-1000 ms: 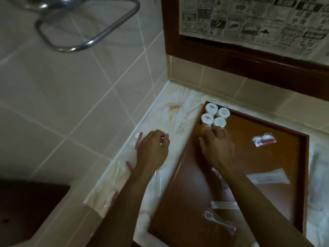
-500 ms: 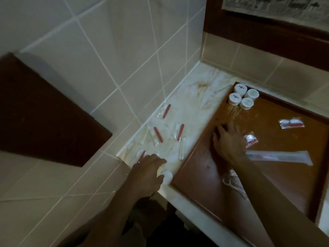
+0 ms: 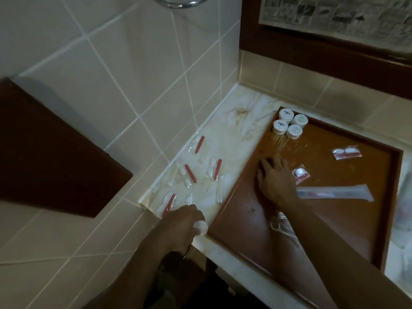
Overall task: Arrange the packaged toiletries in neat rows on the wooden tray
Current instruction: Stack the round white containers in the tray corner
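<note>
The wooden tray (image 3: 347, 221) lies on the marble counter. Several round white toiletry tubs (image 3: 289, 124) stand grouped in its far left corner. Two small packets (image 3: 346, 152) (image 3: 300, 173) and a long toothbrush packet (image 3: 334, 192) lie on the tray. My right hand (image 3: 275, 180) rests flat on the tray's left part, fingers spread, beside the nearer small packet. My left hand (image 3: 182, 221) grips a small round white tub (image 3: 201, 227) at the counter's near edge, just left of the tray. Several clear packets with red sticks (image 3: 190, 172) lie scattered on the counter.
A tiled wall rises left of the counter (image 3: 236, 139). A dark wooden panel (image 3: 51, 150) hangs lower left. A clear comb packet (image 3: 284, 230) lies under my right forearm. More clear packets (image 3: 404, 210) sit right of the tray. A metal rail (image 3: 180, 3) is overhead.
My right hand drew back from the tubs to the tray's left part. My left hand moved down the counter to its near edge and took hold of a white tub.
</note>
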